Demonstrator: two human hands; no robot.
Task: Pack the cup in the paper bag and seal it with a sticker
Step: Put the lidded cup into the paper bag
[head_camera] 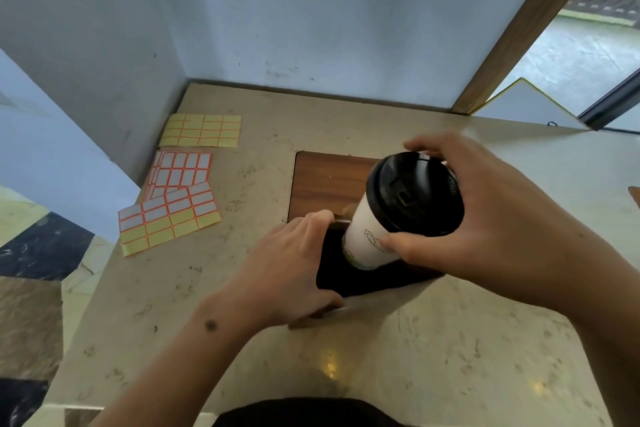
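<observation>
One marble counter [450,340] carries one dark open paper bag [349,277], whose left rim the left hand [287,267] pinches with closed fingers. The right hand [485,215] grips one white cup [370,236] by its black lid [414,196], tilted over the bag's mouth. Three sticker sheets [180,180] lie well left of both hands.

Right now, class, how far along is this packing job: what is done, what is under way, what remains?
Done: the bag stands open on the counter. Under way: the right hand grips the cup by its lid, its base entering the bag's mouth, while the left hand holds the bag's edge. Left: lowering the cup fully, closing the bag, and sealing it with a sticker from the sheets.
</observation>
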